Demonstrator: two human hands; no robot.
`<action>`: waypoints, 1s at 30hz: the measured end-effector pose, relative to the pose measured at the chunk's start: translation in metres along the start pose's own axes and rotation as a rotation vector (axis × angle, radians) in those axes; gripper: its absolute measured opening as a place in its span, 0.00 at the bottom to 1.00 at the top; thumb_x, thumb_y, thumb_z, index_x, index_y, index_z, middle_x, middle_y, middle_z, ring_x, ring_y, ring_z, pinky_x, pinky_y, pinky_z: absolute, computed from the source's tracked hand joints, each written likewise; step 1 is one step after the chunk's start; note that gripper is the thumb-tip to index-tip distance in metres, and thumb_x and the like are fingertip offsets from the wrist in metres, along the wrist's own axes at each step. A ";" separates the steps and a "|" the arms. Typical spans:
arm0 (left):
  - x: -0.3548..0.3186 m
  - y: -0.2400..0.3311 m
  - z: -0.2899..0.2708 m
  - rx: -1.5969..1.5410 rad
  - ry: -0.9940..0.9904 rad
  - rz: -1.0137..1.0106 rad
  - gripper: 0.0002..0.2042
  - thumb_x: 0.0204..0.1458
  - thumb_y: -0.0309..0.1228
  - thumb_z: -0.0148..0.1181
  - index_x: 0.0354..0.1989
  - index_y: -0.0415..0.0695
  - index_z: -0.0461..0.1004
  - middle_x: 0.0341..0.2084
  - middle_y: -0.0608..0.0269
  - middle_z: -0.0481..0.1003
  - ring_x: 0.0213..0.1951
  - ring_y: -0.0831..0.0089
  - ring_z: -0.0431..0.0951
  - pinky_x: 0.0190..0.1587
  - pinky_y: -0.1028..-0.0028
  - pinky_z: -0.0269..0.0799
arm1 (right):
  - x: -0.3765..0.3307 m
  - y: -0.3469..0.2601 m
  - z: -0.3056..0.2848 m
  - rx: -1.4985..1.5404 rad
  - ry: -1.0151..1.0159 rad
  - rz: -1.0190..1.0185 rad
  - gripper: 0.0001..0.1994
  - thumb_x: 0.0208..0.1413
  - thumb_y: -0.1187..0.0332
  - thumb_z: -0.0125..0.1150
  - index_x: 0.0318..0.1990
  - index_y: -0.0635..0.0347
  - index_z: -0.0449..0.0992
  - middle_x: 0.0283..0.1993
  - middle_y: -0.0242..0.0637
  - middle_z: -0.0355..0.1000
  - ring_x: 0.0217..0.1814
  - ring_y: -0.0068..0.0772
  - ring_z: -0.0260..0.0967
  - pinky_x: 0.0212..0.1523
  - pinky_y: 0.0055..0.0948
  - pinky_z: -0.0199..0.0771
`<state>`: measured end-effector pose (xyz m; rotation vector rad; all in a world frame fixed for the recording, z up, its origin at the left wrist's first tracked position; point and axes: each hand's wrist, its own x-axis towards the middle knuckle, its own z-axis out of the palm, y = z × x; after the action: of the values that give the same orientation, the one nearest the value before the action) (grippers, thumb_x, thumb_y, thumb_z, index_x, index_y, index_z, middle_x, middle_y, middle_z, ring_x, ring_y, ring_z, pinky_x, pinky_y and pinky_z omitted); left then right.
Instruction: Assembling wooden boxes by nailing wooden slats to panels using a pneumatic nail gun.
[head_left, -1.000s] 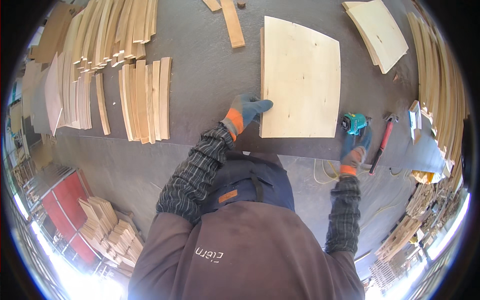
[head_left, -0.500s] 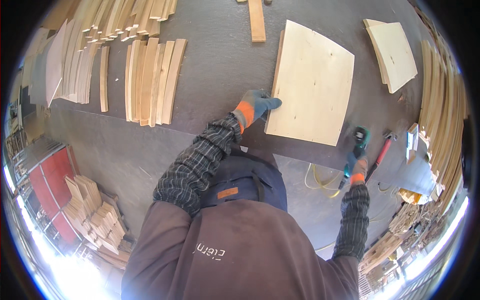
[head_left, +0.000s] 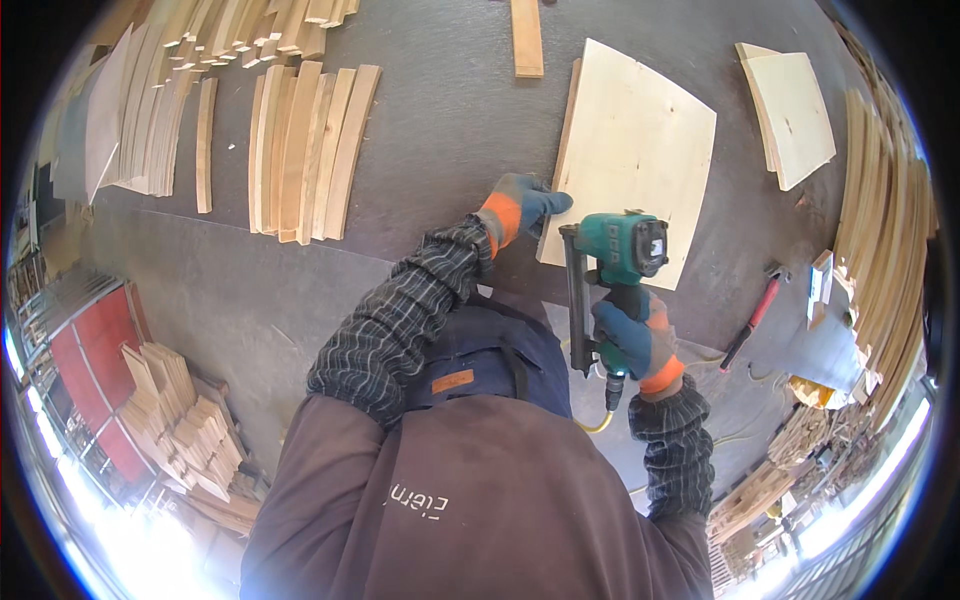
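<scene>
A pale plywood panel [head_left: 645, 140] lies on the dark table, with a wooden strip showing along its left edge. My left hand [head_left: 522, 208], in a grey-blue glove with an orange cuff, grips that edge near the lower left corner, thumb on top; the other fingers are partly hidden. In my right hand [head_left: 638, 335], gloved alike, is a green and black pneumatic staple gun [head_left: 612, 245], its fingers wrapped round the handle. The gun's head overlaps the panel's near edge in view; whether it touches the wood I cannot tell. A yellow air hose [head_left: 598, 425] runs from its handle.
A red-handled hammer [head_left: 755, 318] lies to the right. Beyond it stand long stacked strips [head_left: 880, 220]. Two smaller panels [head_left: 795, 115] rest at the far right. Several wooden strips [head_left: 310, 150] lie at left, and a single board [head_left: 527, 40] at the far middle.
My right hand has brought the staple gun leftward, from beside the panel's right corner to its near edge. My left hand stays at the panel's left edge.
</scene>
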<state>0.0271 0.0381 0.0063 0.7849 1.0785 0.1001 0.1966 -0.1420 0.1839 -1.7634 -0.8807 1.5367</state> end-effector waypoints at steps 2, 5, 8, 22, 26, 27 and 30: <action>0.005 -0.006 -0.002 -0.015 0.002 0.001 0.22 0.56 0.36 0.78 0.46 0.26 0.82 0.34 0.46 0.85 0.31 0.61 0.87 0.33 0.65 0.86 | 0.007 -0.011 0.009 0.107 0.007 0.193 0.11 0.60 0.68 0.66 0.42 0.69 0.80 0.31 0.37 0.77 0.32 0.27 0.77 0.33 0.30 0.77; 0.008 -0.008 -0.004 0.010 0.010 0.019 0.21 0.56 0.37 0.78 0.45 0.27 0.83 0.33 0.47 0.85 0.30 0.63 0.86 0.32 0.66 0.85 | 0.011 -0.003 0.017 0.067 0.034 0.173 0.11 0.60 0.67 0.66 0.43 0.68 0.81 0.29 0.36 0.77 0.30 0.27 0.76 0.33 0.31 0.76; 0.005 -0.006 -0.004 0.025 0.018 0.021 0.21 0.56 0.37 0.78 0.44 0.28 0.83 0.32 0.48 0.85 0.29 0.63 0.86 0.32 0.67 0.85 | 0.011 -0.009 0.022 0.059 0.064 0.227 0.12 0.60 0.66 0.66 0.44 0.67 0.81 0.28 0.35 0.77 0.29 0.26 0.76 0.33 0.31 0.76; -0.007 0.030 -0.003 0.930 0.031 0.064 0.28 0.62 0.51 0.66 0.47 0.30 0.84 0.37 0.43 0.86 0.42 0.50 0.88 0.48 0.57 0.81 | -0.011 -0.007 0.001 0.182 0.143 0.122 0.11 0.59 0.70 0.66 0.46 0.68 0.79 0.29 0.33 0.76 0.29 0.25 0.75 0.32 0.30 0.76; -0.031 0.052 -0.002 0.998 0.208 0.175 0.28 0.62 0.53 0.62 0.51 0.37 0.84 0.44 0.38 0.84 0.49 0.43 0.85 0.52 0.52 0.78 | -0.013 -0.003 -0.014 0.211 0.249 0.228 0.11 0.59 0.70 0.67 0.46 0.66 0.80 0.30 0.31 0.75 0.30 0.24 0.75 0.32 0.28 0.75; -0.030 0.054 0.002 0.976 0.293 0.201 0.26 0.62 0.52 0.63 0.52 0.38 0.84 0.50 0.37 0.82 0.51 0.41 0.83 0.53 0.50 0.78 | -0.012 -0.003 -0.018 0.206 0.258 0.247 0.12 0.58 0.70 0.67 0.47 0.65 0.80 0.30 0.30 0.75 0.30 0.24 0.75 0.32 0.28 0.75; -0.003 0.036 0.012 0.951 0.540 0.417 0.26 0.62 0.50 0.64 0.53 0.37 0.82 0.54 0.39 0.79 0.52 0.42 0.82 0.53 0.51 0.79 | -0.007 0.005 -0.026 0.210 0.289 0.236 0.13 0.59 0.70 0.68 0.49 0.64 0.80 0.31 0.30 0.75 0.30 0.23 0.74 0.32 0.27 0.75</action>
<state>0.0459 0.0570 0.0334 1.9181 1.4625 0.1592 0.2219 -0.1517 0.1874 -1.9204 -0.3667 1.4085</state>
